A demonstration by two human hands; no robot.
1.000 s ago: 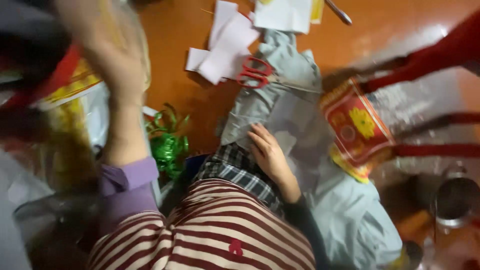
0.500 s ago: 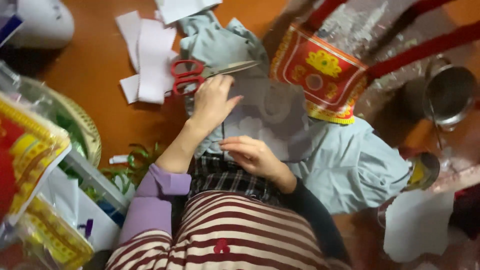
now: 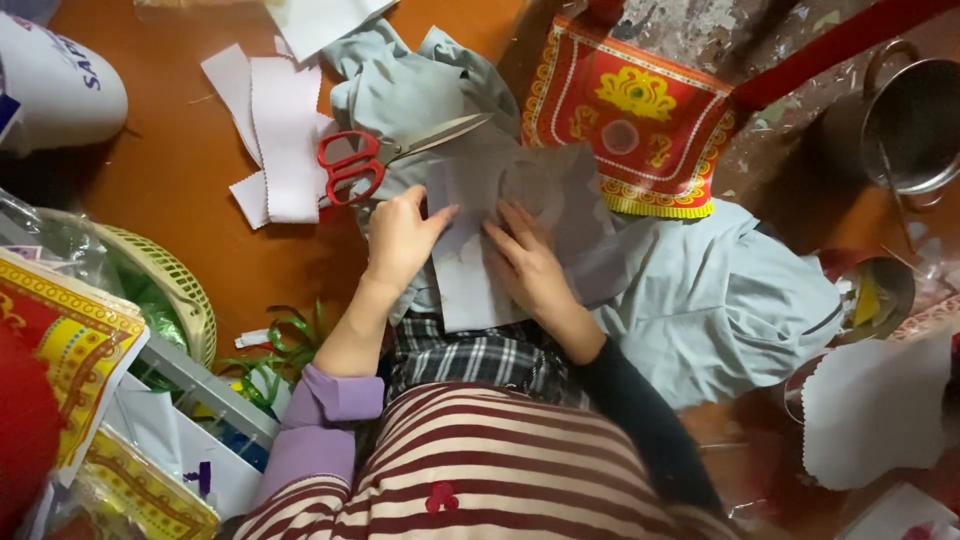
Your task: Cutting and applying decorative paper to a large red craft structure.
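Fingers of both the left hand [image 3: 400,240] and right hand [image 3: 528,268] lie spread flat on grey fabric [image 3: 500,240]; red-handled scissors [image 3: 370,160] at eleven o'clock, blades partly hidden.

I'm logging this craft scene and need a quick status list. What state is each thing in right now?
left hand: flat, pressing on the grey fabric piece.
right hand: flat on the same piece.
grey fabric piece: spread flat.
red-handled scissors: lying closed, untouched.
white cut pieces: lying overlapped.
metal pot: upright.
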